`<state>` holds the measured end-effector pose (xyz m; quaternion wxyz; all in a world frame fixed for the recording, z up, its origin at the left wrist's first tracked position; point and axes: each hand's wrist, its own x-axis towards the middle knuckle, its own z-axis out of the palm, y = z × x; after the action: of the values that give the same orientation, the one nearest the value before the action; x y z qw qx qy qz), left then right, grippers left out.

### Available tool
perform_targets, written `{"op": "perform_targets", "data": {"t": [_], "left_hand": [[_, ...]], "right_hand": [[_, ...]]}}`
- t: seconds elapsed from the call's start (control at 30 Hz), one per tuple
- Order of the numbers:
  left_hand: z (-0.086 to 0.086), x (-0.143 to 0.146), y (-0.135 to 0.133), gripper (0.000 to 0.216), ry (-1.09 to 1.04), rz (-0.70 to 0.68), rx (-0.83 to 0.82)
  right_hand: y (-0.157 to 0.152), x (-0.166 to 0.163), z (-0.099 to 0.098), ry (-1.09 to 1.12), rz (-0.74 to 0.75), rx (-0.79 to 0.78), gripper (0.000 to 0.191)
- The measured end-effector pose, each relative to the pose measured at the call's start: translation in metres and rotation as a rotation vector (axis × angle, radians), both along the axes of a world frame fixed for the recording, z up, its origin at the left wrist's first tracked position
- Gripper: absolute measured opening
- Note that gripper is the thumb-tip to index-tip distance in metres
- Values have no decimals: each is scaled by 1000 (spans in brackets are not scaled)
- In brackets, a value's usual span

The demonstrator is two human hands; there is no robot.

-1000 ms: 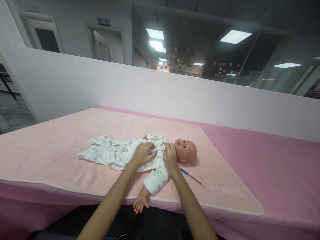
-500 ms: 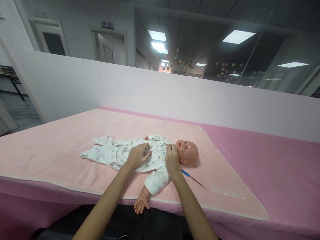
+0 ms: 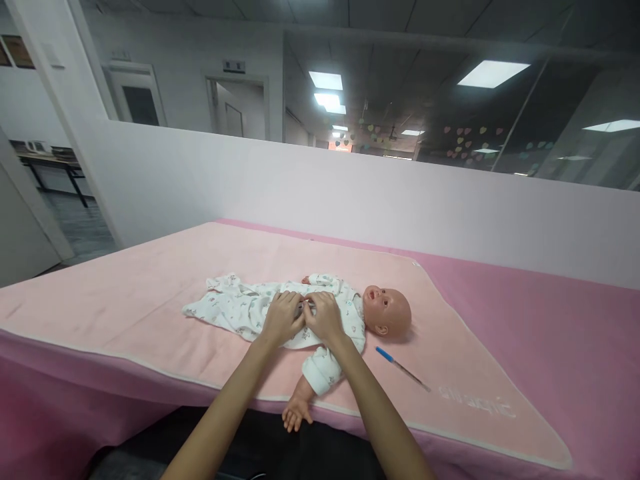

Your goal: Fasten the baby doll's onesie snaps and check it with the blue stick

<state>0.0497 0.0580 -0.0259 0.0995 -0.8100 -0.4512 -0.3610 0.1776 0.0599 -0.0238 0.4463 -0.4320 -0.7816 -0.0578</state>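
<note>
A baby doll [image 3: 387, 312] lies on its back with its head to the right, dressed in a white printed sleepsuit [image 3: 235, 308]. My left hand [image 3: 284, 319] and my right hand [image 3: 325, 316] rest over the front of the suit, fingertips meeting at the doll's belly. Both have bent, closed fingers. A small greyish-white bit shows between them, too small and covered to name. The doll's near arm [image 3: 299, 400] stretches toward me, its hand over the table's front edge. The suit's cloth under my palms is hidden.
A slim pen-like stick with a blue end [image 3: 385, 354] lies beside the doll's head on the peach mat [image 3: 475, 373]. Pink cloth [image 3: 540, 327] covers the table below. A low white partition [image 3: 350, 193] with glass above runs behind it.
My right hand has moved left from the doll's neck to its belly and now meets my left hand. The camera view has turned slightly left.
</note>
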Motion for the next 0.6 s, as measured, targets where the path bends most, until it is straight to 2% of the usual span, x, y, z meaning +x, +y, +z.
{"op": "perform_targets", "data": {"t": [0.13, 0.4, 0.6], "left_hand": [[-2, 0, 0, 15, -31, -7, 24], [-1, -1, 3, 21, 32, 20, 57], [-1, -6, 2, 21, -65, -59, 6]], "right_hand": [[-1, 5, -4, 105, 1, -2, 11], [-5, 7, -4, 136, 31, -6, 14], [-5, 8, -5, 138, 35, -12, 17]]}}
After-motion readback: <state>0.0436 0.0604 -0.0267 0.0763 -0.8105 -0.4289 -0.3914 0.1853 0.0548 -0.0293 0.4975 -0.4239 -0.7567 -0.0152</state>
